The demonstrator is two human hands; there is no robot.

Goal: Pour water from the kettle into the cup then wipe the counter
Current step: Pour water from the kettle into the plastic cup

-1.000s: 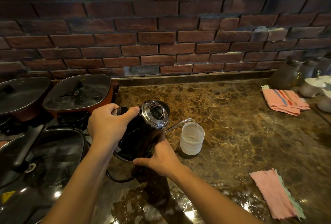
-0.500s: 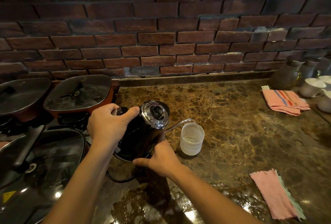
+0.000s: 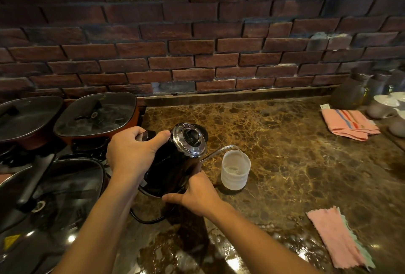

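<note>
A black gooseneck kettle (image 3: 175, 164) with a chrome lid is tilted to the right, its thin spout over the rim of a translucent white cup (image 3: 235, 170) on the brown marble counter (image 3: 295, 153). A thin stream of water falls into the cup, which holds a little water. My left hand (image 3: 131, 153) grips the kettle's handle. My right hand (image 3: 195, 192) presses against the kettle's lower body. A pink cloth (image 3: 337, 238) lies flat at the front right.
Three lidded electric pans (image 3: 96, 116) crowd the left side. A folded striped pink towel (image 3: 348, 123), a jug and white cups (image 3: 383, 105) stand at the back right. A black cord (image 3: 144, 219) loops under the kettle. The counter's front looks wet and shiny.
The kettle stays tilted in both hands. The water in the cup has risen slightly; the hands have hardly moved.
</note>
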